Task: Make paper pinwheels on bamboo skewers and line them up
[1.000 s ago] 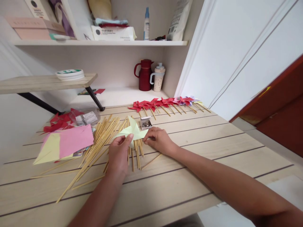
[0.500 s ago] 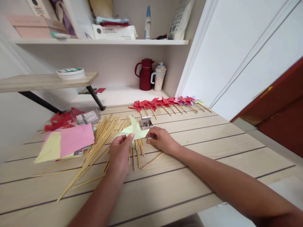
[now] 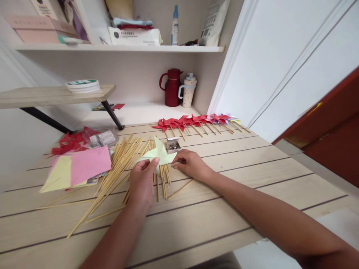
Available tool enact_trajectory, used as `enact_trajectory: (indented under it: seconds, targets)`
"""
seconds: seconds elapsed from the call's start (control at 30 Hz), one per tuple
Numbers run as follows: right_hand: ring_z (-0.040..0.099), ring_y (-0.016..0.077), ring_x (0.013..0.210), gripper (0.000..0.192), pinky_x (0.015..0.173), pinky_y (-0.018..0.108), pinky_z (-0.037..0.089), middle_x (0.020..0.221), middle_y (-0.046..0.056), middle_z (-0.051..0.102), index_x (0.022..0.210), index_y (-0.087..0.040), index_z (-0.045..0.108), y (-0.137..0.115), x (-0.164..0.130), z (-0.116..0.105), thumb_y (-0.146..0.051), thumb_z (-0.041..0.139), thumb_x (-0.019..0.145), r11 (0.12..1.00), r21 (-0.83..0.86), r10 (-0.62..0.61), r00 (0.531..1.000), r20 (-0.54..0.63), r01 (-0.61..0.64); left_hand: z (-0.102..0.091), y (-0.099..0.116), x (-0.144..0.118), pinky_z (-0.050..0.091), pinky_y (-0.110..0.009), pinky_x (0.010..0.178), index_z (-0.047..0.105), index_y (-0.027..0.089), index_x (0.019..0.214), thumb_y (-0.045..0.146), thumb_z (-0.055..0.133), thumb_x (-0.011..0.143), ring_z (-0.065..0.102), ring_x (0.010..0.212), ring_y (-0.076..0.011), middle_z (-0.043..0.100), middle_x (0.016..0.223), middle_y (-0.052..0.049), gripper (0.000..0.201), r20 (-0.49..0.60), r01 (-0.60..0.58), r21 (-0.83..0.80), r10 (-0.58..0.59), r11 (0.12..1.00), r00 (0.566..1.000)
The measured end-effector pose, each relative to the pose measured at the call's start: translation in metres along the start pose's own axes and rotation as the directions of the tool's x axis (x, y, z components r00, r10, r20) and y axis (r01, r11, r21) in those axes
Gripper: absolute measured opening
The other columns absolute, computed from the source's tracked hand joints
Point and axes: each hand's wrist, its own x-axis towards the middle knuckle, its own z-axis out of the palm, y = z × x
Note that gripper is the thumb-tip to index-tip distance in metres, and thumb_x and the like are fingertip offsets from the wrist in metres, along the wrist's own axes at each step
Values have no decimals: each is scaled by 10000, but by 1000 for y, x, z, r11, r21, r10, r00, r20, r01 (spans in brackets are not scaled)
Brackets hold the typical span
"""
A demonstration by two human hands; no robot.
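My left hand (image 3: 142,179) pinches a pale green paper pinwheel (image 3: 158,154) at its centre and holds it just above a loose pile of bamboo sticks (image 3: 123,161). My right hand (image 3: 189,164) rests on the table beside the pinwheel's right blade; its fingertips are pinched together, and what they hold is too small to tell. A small open box of metal pins (image 3: 173,145) sits right behind the two hands.
A row of finished red pinwheels (image 3: 190,121) on sticks lies at the back. Pink and yellow paper sheets (image 3: 77,169), red paper pieces (image 3: 68,144) and a clear bag lie left. A red jug (image 3: 171,87) and a cup stand on the rear ledge. The wooden table (image 3: 246,168) ends near me.
My right hand has lifted slightly off the pinwheel's right blade and drawn its fingertips together. The left hand and the pinwheel have barely moved.
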Motion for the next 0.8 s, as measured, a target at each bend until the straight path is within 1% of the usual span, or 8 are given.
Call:
enact_trajectory:
  seconds: [0.2, 0.3, 0.43, 0.53, 0.67, 0.8]
  targets:
    - [564, 124, 695, 102, 679, 255, 436, 847, 8, 654, 802, -219, 764, 0, 1, 4, -127, 739, 766, 1000, -15, -9, 1000, -14, 9, 3, 0, -2, 487, -309, 774, 717, 159, 761, 372, 865, 580, 652, 740, -177, 736, 775, -36, 317, -14, -33, 67, 34, 997, 999]
    - [561, 122, 692, 122, 687, 257, 438, 853, 9, 655, 801, -220, 769, -1, 1, 4, -110, 740, 757, 1000, -15, -4, 1000, -21, 4, 3, 1, -2, 483, -304, 780, 720, 161, 764, 363, 867, 576, 650, 747, -174, 739, 783, -33, 312, -12, -32, 63, 33, 998, 999]
    - [559, 123, 692, 122, 692, 264, 440, 878, 13, 663, 812, -225, 775, -3, 1, 3, -121, 747, 756, 1000, 0, 5, 1000, 2, -5, 3, 2, -2, 483, -306, 785, 722, 165, 766, 358, 860, 584, 646, 747, -172, 738, 787, -31, 299, -19, -28, 64, 29, 998, 999]
    - [556, 126, 692, 116, 678, 265, 433, 863, 8, 661, 803, -228, 773, -5, 1, 2, -136, 772, 732, 1000, -13, 16, 1000, 10, -16, 3, 2, -3, 486, -310, 771, 717, 168, 741, 357, 852, 584, 646, 742, -179, 729, 763, -31, 280, -27, -39, 90, 42, 995, 999]
    - [551, 135, 705, 114, 666, 262, 418, 811, 2, 646, 783, -227, 770, -7, 1, 2, -151, 801, 704, 999, -38, 19, 1000, 7, -19, 4, 3, -3, 492, -318, 781, 725, 169, 758, 363, 849, 593, 653, 765, -190, 735, 787, -42, 283, -11, -55, 88, 56, 995, 998]
    - [563, 140, 728, 108, 690, 271, 421, 845, 4, 666, 779, -235, 772, -10, 1, 2, -153, 796, 714, 999, -35, 13, 1000, 7, -13, 4, 3, -2, 486, -310, 792, 723, 172, 746, 339, 852, 595, 643, 758, -177, 730, 780, -28, 259, -10, -76, 80, 77, 994, 997]
